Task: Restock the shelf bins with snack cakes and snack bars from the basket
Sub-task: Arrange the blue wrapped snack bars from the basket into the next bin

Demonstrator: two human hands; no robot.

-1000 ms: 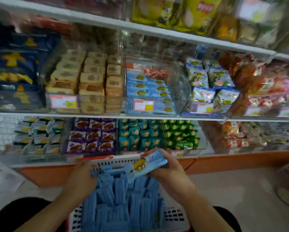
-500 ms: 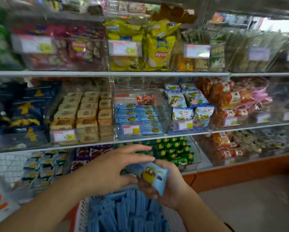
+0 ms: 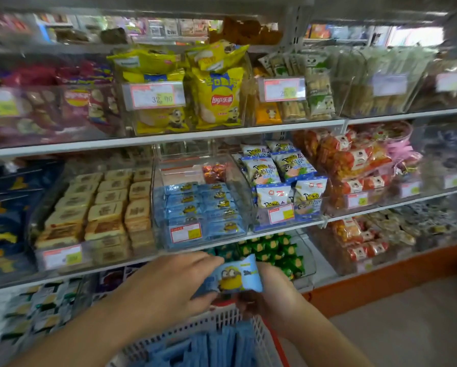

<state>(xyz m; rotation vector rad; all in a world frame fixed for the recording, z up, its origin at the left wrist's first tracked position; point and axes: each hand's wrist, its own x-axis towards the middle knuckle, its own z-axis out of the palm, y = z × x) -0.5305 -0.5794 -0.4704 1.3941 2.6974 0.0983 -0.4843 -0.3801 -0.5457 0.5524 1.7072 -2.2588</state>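
Both hands, left hand (image 3: 169, 284) and right hand (image 3: 272, 295), pinch one blue snack cake (image 3: 235, 276) above the basket (image 3: 222, 321); next, probably lift it into the matching bin (image 3: 246, 186) ahead.

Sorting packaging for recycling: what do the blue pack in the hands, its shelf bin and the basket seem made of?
Blue pack: likely glossy plastic film, with a crimped end and printed cartoon. Shelf bin: clear rigid plastic, perhaps acrylic, since the stock shows through its walls. Basket: white moulded plastic lattice, by its look.

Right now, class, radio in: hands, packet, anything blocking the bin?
Both hands, left and right, grip one pale blue minion-print snack packet. Above white mesh basket. Matching clear plastic bin unobstructed.
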